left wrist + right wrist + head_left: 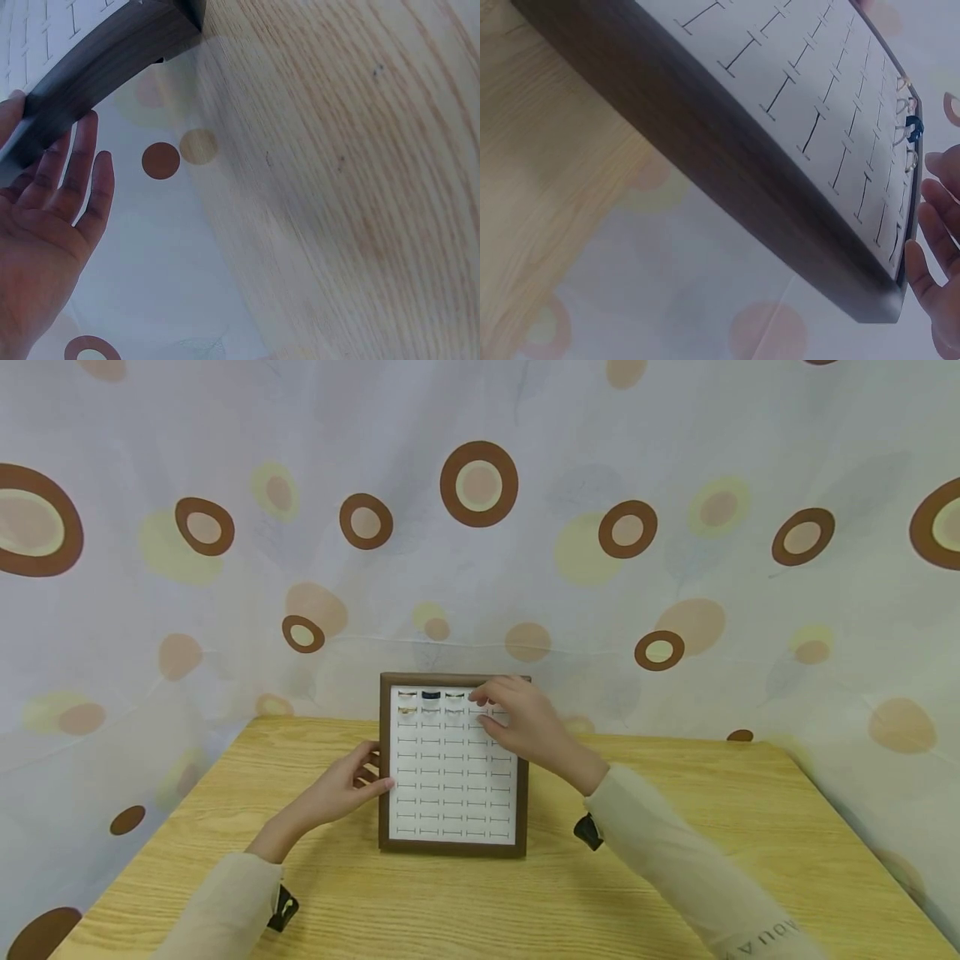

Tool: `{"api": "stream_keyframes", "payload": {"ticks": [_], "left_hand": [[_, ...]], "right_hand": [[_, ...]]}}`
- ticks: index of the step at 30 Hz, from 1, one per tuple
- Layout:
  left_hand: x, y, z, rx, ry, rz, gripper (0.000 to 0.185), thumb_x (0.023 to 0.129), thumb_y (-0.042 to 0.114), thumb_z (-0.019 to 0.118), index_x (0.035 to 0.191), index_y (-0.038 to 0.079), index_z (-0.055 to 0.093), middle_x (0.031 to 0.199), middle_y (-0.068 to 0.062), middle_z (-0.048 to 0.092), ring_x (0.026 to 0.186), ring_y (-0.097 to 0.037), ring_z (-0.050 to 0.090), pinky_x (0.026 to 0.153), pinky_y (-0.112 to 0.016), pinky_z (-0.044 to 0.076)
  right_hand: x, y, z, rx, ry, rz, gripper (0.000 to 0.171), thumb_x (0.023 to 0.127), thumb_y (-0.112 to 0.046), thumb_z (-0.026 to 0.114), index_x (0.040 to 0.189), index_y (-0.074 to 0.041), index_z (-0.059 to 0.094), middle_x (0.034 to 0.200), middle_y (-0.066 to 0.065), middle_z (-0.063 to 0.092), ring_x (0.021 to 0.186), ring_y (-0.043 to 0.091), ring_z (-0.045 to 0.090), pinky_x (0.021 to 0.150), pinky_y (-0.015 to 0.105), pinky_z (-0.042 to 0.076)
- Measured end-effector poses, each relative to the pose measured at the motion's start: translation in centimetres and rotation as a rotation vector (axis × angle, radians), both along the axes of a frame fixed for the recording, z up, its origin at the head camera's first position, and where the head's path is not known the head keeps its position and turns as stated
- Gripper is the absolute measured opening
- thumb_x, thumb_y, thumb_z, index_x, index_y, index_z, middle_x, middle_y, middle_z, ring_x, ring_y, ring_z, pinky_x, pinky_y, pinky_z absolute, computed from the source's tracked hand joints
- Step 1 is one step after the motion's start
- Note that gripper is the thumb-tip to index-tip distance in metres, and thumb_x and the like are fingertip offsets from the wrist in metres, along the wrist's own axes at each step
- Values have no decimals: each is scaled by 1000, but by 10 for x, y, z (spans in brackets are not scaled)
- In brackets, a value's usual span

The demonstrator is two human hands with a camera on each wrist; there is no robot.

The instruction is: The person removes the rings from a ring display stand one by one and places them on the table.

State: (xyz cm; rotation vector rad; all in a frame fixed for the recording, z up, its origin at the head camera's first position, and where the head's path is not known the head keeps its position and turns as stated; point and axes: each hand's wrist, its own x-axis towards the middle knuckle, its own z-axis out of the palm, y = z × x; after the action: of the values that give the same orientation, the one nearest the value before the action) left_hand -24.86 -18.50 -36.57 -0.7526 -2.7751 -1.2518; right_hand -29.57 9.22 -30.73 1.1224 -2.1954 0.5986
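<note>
A ring display board with a brown frame (453, 847) and a white slotted panel (441, 763) stands propped upright on the table. Several rings sit in its top two rows at the left, among them a dark blue ring (431, 696) in the top row. At the board's left edge, my left hand (330, 793) holds the frame, thumb on the front and fingers along the side and behind. My right hand (528, 722) is at the upper right of the panel, fingers bent and thumb apart from them. Nothing shows between them in the right wrist view.
The light wood table (652, 885) reaches back to a patterned curtain (480, 585), which also runs down both sides. A black wrist strap piece (283, 908) hangs by the left sleeve and another black piece (588, 832) by the right sleeve.
</note>
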Motion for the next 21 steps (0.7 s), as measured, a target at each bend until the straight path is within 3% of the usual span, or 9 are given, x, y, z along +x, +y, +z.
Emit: {"api": "stream_keyframes", "payload": {"ticks": [5, 13, 21], "left_hand": [[-3, -1, -3, 11, -5, 1, 47, 90, 12, 58, 127, -8, 37, 110, -23, 56, 92, -30, 61, 75, -33, 51], [-22, -12, -30, 5, 12, 6, 52, 90, 21, 58, 130, -3, 36, 113, -20, 56, 92, -25, 62, 74, -30, 51], [-25, -15, -34, 23, 18, -9, 55, 89, 28, 60, 129, -2, 38, 112, -18, 57, 90, -22, 62, 73, -27, 51]], "right_hand": [[-4, -11, 3, 2, 31, -15, 22, 77, -3, 67, 98, -8, 63, 91, 2, 65, 86, 16, 55, 76, 27, 46], [-10, -23, 2, -19, 37, -19, 21, 77, -1, 67, 96, -7, 64, 93, 2, 66, 89, 17, 56, 80, 27, 46], [-15, -31, 0, -7, 106, -35, 21, 77, -1, 67, 97, -8, 65, 91, 1, 66, 84, 16, 54, 75, 29, 43]]}}
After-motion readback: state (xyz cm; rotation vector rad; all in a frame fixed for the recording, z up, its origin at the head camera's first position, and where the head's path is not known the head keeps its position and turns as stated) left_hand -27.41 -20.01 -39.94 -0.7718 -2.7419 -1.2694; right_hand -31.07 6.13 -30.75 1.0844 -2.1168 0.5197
